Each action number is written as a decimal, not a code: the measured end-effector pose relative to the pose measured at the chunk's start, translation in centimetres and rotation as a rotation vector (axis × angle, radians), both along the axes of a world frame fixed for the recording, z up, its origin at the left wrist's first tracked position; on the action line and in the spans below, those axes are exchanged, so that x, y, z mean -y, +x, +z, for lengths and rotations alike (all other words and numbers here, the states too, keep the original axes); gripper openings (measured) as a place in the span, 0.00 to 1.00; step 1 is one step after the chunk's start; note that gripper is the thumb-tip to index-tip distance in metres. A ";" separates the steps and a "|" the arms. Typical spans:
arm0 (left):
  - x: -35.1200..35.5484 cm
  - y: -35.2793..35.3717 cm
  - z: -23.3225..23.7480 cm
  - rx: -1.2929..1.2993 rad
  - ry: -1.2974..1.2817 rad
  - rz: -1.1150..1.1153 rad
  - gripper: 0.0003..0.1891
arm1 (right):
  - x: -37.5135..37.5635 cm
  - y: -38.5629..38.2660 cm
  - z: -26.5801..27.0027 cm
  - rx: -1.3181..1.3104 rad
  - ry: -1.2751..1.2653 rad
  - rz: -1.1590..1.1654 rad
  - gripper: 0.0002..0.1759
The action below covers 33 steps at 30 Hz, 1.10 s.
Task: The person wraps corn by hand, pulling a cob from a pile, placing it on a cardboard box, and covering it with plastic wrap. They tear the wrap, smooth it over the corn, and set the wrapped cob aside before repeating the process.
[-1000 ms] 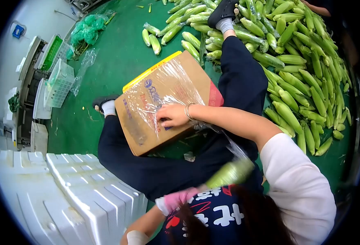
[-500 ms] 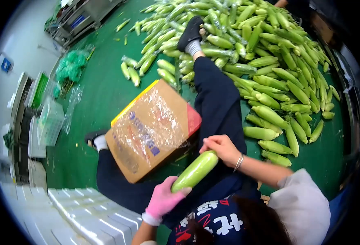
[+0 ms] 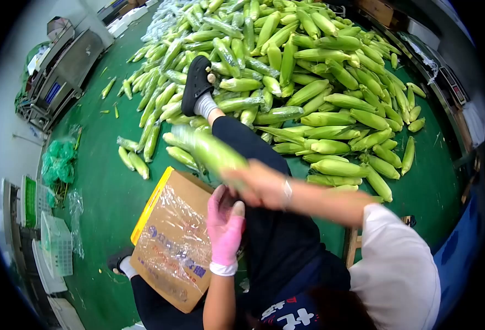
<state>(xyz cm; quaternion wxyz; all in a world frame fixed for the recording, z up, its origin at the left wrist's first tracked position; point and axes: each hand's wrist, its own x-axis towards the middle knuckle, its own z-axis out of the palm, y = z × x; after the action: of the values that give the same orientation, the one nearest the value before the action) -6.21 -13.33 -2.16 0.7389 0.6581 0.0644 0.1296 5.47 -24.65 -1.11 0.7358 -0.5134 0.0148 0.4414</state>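
Observation:
My right hand [image 3: 260, 184] is closed around the base of an ear of corn [image 3: 212, 151], which is smeared by motion and points up and left. Just below it, my left hand [image 3: 223, 225], in a pink glove, holds nothing I can see. Its thumb stands apart from the fingers, and the fingertips come near my right hand. Between my legs lies a brown cardboard box [image 3: 171, 247] with clear plastic film over it and a yellow edge. Beyond my raised foot spreads a large pile of green corn ears [image 3: 330, 118], some wrapped in clear film.
My foot in a black clog [image 3: 197, 85] rests against the pile. On the green floor [image 3: 102, 181] lie green netting [image 3: 59, 162] and a strip of clear plastic [image 3: 76, 217]. White crates [image 3: 55, 242] stand at left, with a metal machine [image 3: 72, 69] farther back.
The ear of corn has moved from my lap up and left over the box, carried by my right hand. My left hand has let go of it and risen. The camera view has shifted.

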 end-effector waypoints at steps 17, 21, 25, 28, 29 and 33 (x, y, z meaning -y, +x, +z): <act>-16.5 -22.8 -2.5 -0.654 0.598 0.817 0.13 | 29.5 -0.2 -17.5 0.996 -1.624 0.413 0.48; -17.6 -24.2 -2.9 -0.727 0.728 0.721 0.15 | 31.3 0.7 -19.5 1.095 -1.264 0.054 0.32; -15.0 -25.5 -4.1 -0.715 0.609 0.649 0.18 | 23.7 -0.8 -10.8 1.063 -0.838 -0.130 0.28; -12.6 -24.0 -3.9 -0.780 0.838 0.581 0.21 | 10.2 -5.6 -1.5 1.124 -0.585 -0.128 0.30; -12.0 -23.2 -3.9 -0.809 0.993 0.541 0.21 | 5.7 -7.1 0.9 1.163 -0.485 0.003 0.29; -12.3 -22.9 -6.3 -0.734 1.167 0.585 0.15 | -9.8 -11.7 -3.4 1.188 0.008 0.279 0.29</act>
<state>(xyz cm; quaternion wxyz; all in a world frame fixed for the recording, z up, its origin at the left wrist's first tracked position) -29.07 -1.08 -8.46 0.1362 0.9002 0.3998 0.1060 -6.24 -14.88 -4.54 0.5555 -0.6660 -0.4672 0.1720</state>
